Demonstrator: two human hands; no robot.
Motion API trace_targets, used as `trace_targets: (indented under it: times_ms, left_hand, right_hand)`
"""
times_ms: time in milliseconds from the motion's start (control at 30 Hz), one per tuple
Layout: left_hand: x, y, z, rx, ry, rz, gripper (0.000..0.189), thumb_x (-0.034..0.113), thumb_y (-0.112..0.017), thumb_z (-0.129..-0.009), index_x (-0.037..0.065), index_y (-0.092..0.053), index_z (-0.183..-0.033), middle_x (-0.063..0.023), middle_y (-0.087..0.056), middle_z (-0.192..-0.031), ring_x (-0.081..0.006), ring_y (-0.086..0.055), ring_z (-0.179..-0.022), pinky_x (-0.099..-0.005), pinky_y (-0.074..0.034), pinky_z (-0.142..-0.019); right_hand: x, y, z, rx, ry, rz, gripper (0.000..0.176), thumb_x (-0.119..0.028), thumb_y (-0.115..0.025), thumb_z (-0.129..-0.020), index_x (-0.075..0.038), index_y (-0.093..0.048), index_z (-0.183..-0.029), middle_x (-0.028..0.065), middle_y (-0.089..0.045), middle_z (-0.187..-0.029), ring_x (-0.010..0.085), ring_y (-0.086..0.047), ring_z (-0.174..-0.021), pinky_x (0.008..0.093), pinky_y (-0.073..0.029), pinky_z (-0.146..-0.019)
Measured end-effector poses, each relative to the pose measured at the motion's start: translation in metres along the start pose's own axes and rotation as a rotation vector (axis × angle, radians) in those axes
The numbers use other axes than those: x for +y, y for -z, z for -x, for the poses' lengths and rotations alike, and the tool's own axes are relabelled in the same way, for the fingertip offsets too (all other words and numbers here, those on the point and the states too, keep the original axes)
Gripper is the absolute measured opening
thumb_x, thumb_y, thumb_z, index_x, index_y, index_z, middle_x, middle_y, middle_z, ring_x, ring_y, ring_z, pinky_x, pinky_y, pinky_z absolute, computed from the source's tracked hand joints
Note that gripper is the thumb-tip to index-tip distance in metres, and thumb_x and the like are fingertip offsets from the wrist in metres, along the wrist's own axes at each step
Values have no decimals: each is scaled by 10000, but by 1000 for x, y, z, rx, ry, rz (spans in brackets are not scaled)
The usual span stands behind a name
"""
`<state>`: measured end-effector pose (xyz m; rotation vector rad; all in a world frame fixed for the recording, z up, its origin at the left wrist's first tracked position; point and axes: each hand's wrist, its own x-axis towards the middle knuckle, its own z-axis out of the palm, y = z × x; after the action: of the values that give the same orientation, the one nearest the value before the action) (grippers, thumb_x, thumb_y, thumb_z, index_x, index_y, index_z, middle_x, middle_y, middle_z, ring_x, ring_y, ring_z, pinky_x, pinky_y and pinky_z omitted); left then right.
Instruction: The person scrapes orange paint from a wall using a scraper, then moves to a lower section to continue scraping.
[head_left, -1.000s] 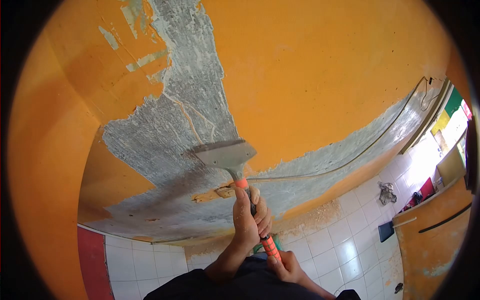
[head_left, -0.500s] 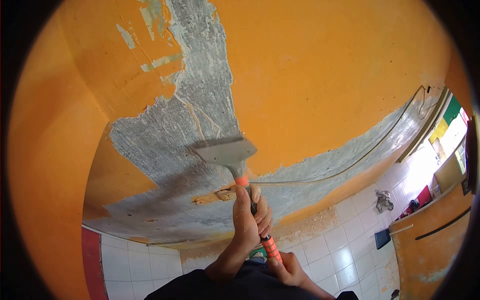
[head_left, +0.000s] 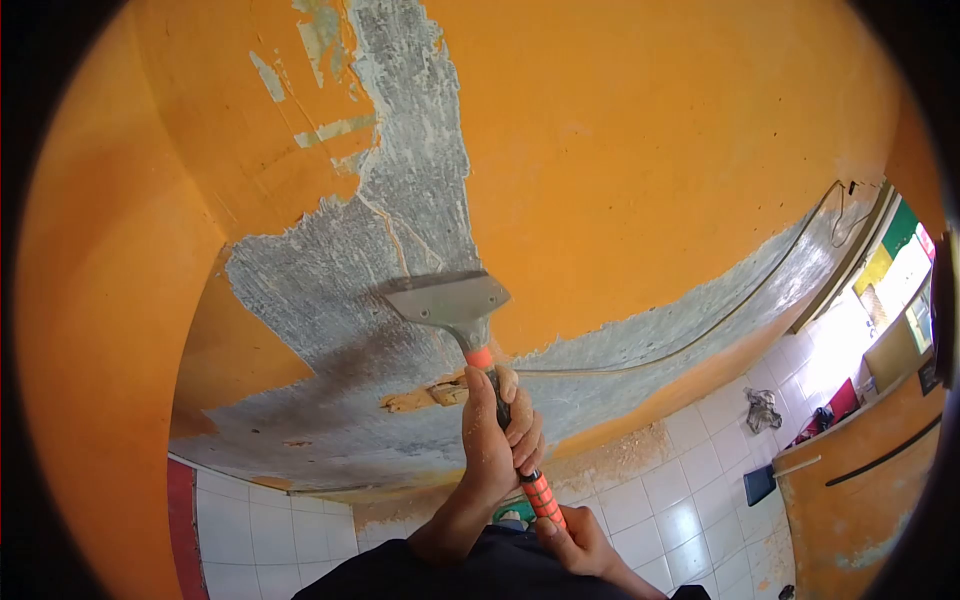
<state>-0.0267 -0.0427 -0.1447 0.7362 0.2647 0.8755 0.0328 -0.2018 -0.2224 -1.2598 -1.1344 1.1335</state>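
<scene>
A long-handled scraper (head_left: pixel 450 302) with a wide grey metal blade lies against the wall, where bare grey plaster (head_left: pixel 415 130) meets orange paint (head_left: pixel 640 150). My left hand (head_left: pixel 497 430) is wrapped round the upper handle, just under the orange collar. Lower down, my right hand (head_left: pixel 575 540) grips the red-orange handle (head_left: pixel 541 496) near its end. The blade's left part covers grey plaster, and its right corner is close to the edge of the orange paint.
A cable (head_left: pixel 690 345) runs along the wall to the right. Below are white floor tiles (head_left: pixel 640 505) with dusty debris (head_left: pixel 625 455). A dark blue object (head_left: pixel 759 486), crumpled plastic (head_left: pixel 762 411) and an orange surface (head_left: pixel 860 500) are at the right.
The view has shifted slightly, so the wall patches at the upper left sit further right. The blade stays near the same spot, and both hands keep their hold.
</scene>
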Motion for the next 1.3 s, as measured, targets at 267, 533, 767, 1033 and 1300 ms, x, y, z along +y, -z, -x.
trace_targets:
  times_ms: [267,533,767,1033,1300]
  left_hand:
    - [3,-6,0,-5,-18,3,447,571,-241,-955,168,-365,-805,52,-263,-457,-59,-202,-279,-207,-222,-234]
    - [6,-9,-7,-54,-79,18,449,553,-223,-966,157,-371,-813,52,-269,-444,-67,-233,-276,-216,-254,-246]
    - [6,-9,-4,-85,-106,35,441,544,-222,-971,157,-370,-818,54,-267,-434,-66,-243,-283,-213,-265,-257]
    - [13,-15,-9,-99,-125,68,433,519,-217,-981,150,-378,-821,55,-270,-433,-61,-240,-285,-209,-263,-256]
    - [14,-17,-8,-102,-113,63,438,521,-206,-981,152,-389,-829,56,-274,-435,-65,-237,-280,-215,-271,-250]
  right_hand:
    - [-1,1,3,2,-23,36,303,-287,-489,-953,-37,-524,-785,-3,-457,-562,79,-412,-514,264,-364,-480]
    - [-7,2,3,-10,-11,-22,273,-260,-507,-942,-28,-531,-800,-3,-467,-572,73,-414,-522,260,-367,-488]
    - [-13,2,2,-6,-20,-33,287,-277,-495,-950,-35,-526,-800,-8,-465,-587,68,-404,-534,255,-359,-490]
    - [-22,6,-3,-10,5,46,286,-278,-509,-944,-18,-545,-830,4,-477,-574,74,-415,-525,262,-364,-488]
    - [-41,4,2,-53,40,-103,271,-234,-432,-973,7,-553,-942,52,-585,-780,75,-400,-574,243,-312,-496]
